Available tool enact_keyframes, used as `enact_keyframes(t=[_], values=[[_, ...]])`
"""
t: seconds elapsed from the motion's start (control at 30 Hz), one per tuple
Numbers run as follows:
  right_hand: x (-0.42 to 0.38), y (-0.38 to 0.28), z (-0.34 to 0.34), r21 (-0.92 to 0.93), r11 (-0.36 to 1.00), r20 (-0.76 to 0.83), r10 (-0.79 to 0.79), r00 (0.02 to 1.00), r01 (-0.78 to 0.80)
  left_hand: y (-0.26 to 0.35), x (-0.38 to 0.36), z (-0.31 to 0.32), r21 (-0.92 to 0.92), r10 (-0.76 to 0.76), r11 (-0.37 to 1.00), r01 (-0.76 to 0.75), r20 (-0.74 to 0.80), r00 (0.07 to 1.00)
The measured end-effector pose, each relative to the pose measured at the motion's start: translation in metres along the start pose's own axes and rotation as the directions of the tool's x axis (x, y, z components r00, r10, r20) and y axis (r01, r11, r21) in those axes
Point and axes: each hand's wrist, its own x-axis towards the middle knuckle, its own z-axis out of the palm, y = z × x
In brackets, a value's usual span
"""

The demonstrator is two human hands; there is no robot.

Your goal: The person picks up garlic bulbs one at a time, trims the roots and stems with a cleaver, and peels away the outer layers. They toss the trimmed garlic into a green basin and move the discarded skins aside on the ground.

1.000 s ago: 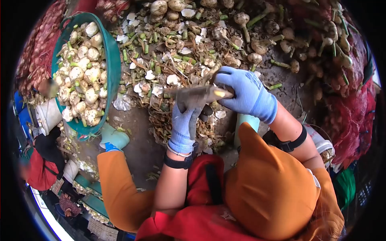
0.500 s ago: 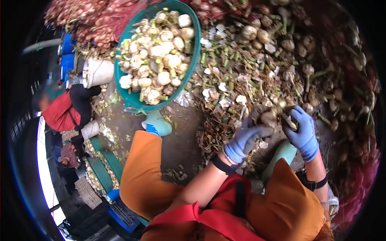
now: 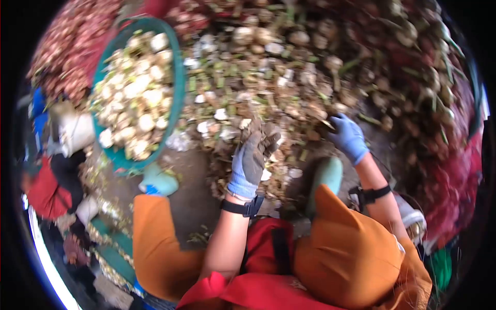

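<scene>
The view is blurred by motion. My left hand [image 3: 252, 155], in a dirty blue glove, is curled around a brown unpeeled bulb [image 3: 268, 135] over the heap of trimmings [image 3: 248, 103]. My right hand [image 3: 349, 137], also in a blue glove, is closed on a knife [image 3: 327, 124] of which only a short pale piece shows, at the edge of the untrimmed bulbs [image 3: 361, 67]. The two hands are apart. A teal basin [image 3: 177, 88] heaped with trimmed white bulbs [image 3: 134, 98] stands at the left.
Red mesh sacks [image 3: 454, 170] lie at the right and more at the upper left [image 3: 62, 57]. My teal boots [image 3: 157, 181] [image 3: 325, 178] stand on the dirt floor. A person in red [image 3: 46, 194] crouches at the left beside a white bucket [image 3: 77, 132].
The camera has swung back to the right. My hands have drawn apart: the left has lifted with the bulb, the right has reached toward the untrimmed pile.
</scene>
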Motion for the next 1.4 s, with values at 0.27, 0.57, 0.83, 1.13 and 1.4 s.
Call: enact_keyframes(t=[0.27,0.57,0.83,1.13,1.4], values=[[-0.025,-0.091,-0.057,0.671,0.723,0.428,-0.196,0.882,-0.165,-0.029,0.0,0.019,0.221,0.007,0.975,0.001,-0.036,0.999],[-0.02,-0.104,-0.059,-0.04,0.927,0.171,-0.36,0.917,0.372,0.016,-0.027,0.029,0.938,0.074,0.144,-0.315,0.308,0.949],[-0.014,-0.099,-0.056,-0.035,0.91,0.186,-0.401,0.897,0.414,0.012,-0.039,0.029,0.636,0.05,0.7,-0.324,0.409,0.911],[0.021,-0.039,-0.035,0.529,0.797,0.395,0.071,0.916,-0.29,0.003,-0.053,0.038,-0.277,-0.114,0.949,0.149,0.14,0.984],[0.003,-0.106,-0.05,0.443,0.796,-0.005,-0.458,0.889,0.413,0.007,-0.029,0.032,0.236,0.167,0.959,-0.155,-0.033,0.985]])
